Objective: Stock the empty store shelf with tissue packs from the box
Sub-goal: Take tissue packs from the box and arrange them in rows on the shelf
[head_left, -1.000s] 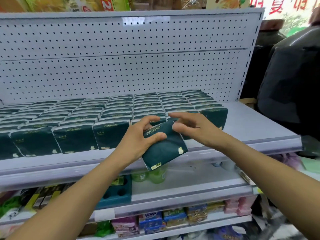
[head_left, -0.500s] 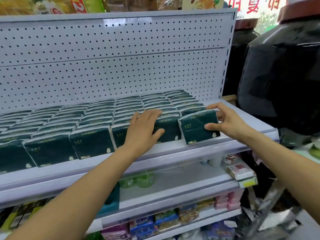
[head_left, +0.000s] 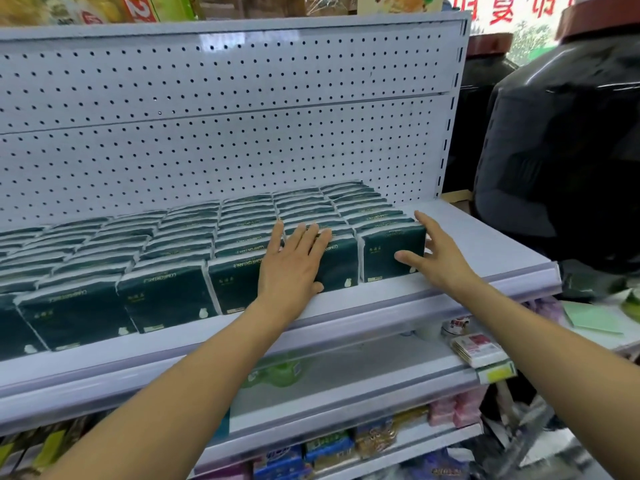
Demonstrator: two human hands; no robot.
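Your left hand is pressing flat and your right hand is bracing the end tissue pack, neither grip clenched; nothing is supporting that outer side. Pushing unevenly risks toppling it onto the shelf.

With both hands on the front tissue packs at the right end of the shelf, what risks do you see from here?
1. The rightmost front pack has bare shelf beside it and only the right hand bracing it, so that column may lean or slide right on release.
2. The left hand presses flat on soft packs; a hard push might crush them or skew the rows.
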